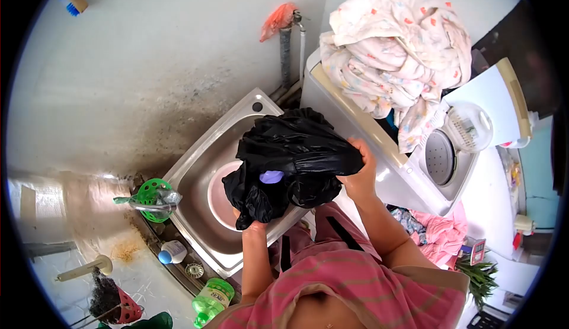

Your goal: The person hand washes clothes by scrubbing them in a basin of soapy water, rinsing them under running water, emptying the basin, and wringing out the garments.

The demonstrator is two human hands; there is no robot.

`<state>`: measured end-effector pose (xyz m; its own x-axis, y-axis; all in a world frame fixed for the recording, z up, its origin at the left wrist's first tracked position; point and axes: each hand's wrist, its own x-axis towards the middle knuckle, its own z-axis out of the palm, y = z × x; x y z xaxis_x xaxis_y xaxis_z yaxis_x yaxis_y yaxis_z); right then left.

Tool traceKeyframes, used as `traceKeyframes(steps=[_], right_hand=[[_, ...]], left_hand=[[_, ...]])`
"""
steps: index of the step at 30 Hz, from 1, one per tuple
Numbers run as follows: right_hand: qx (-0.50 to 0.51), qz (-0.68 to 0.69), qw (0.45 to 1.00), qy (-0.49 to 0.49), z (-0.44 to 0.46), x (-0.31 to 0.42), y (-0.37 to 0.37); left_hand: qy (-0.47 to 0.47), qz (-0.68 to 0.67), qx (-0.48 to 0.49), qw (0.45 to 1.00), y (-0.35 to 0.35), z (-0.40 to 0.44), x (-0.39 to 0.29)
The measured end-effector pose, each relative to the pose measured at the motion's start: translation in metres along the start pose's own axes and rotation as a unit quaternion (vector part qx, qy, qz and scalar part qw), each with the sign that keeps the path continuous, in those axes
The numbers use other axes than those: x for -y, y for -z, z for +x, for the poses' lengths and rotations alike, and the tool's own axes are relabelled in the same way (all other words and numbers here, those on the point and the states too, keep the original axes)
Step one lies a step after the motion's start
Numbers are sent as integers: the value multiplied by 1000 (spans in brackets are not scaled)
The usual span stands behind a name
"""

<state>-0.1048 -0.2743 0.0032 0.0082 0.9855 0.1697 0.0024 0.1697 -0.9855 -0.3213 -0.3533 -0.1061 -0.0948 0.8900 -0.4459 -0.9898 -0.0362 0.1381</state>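
Observation:
Over the metal sink (204,234), a bundle of black shiny cloth or plastic (290,148) is held up between both hands. My left hand (253,225) is closed on its lower left edge, its fingers mostly hidden under the folds. At the right end, my right hand (361,169) grips the same bundle with the fingers wrapped round it. A small purple item (271,177) shows among the black folds; what it is I cannot make out. Partly under the bundle, a pink basin (218,201) sits in the sink.
A washing machine (367,145) at the right carries a heap of patterned white cloth (403,45). Left of the sink are a green strainer (154,200), a white bottle (172,252) and a green bottle (213,296). Pink clothes (441,228) lie at the lower right.

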Motion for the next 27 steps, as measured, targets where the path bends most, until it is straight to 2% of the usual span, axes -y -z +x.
traceKeyframes(steps=[2, 4, 5, 7, 8, 11, 13, 15, 16, 17, 18, 19, 20, 21, 23, 24, 25, 26, 27], right_hand=[[-63, 25, 998, -1, -11, 21, 29], [-138, 185, 973, 9, -22, 41, 56], [-120, 214, 968, 45, -26, 51, 73], [-164, 217, 958, 87, -36, 65, 109], [-186, 156, 963, 114, -39, 73, 130], [-301, 149, 928, 163, -44, 92, 187], [-324, 79, 916, 224, -44, 92, 240], [-320, 62, 914, 240, -37, 96, 285], [-332, -16, 920, 208, -37, 85, 313], [-339, -94, 920, 172, -35, 74, 340], [-327, -191, 913, 153, -31, 64, 365], [-344, -221, 907, 100, -20, 51, 382], [-313, -238, 918, 49, -13, 23, 409], [-262, -262, 927, -55, -5, 0, 434], [-157, -432, 886, -58, -9, -82, 480], [-8, -476, 869, -137, -20, -102, 501], [145, -504, 825, -210, -29, -113, 515], [130, -501, 844, -140, -28, -104, 520], [132, -497, 846, -142, -25, -94, 524]], left_hand=[[46, 11, 40, 998, -29, 3, 23], [91, 19, 77, 993, -57, 5, 54], [111, 24, 96, 989, -71, 5, 71], [153, 27, 125, 980, -95, 4, 110], [173, 26, 138, 975, -106, 4, 134], [230, 40, 175, 957, -140, 1, 214], [248, 73, 182, 949, -159, 1, 278], [310, 57, 198, 928, -169, 1, 343], [300, 144, 161, 929, -169, 4, 374], [334, 151, 157, 917, -175, 3, 403], [329, 195, 140, 913, -172, 9, 434], [322, 239, 121, 908, -158, 22, 464], [328, 341, 38, 880, -128, 46, 492], [256, 466, 30, 846, -116, 51, 513], [237, 644, 91, 721, -101, 60, 525], [238, 647, 91, 718, -107, 60, 523], [275, 654, 120, 695, -120, 55, 517], [312, 659, 145, 669, -126, 53, 511], [313, 660, 140, 668, -124, 57, 507]])
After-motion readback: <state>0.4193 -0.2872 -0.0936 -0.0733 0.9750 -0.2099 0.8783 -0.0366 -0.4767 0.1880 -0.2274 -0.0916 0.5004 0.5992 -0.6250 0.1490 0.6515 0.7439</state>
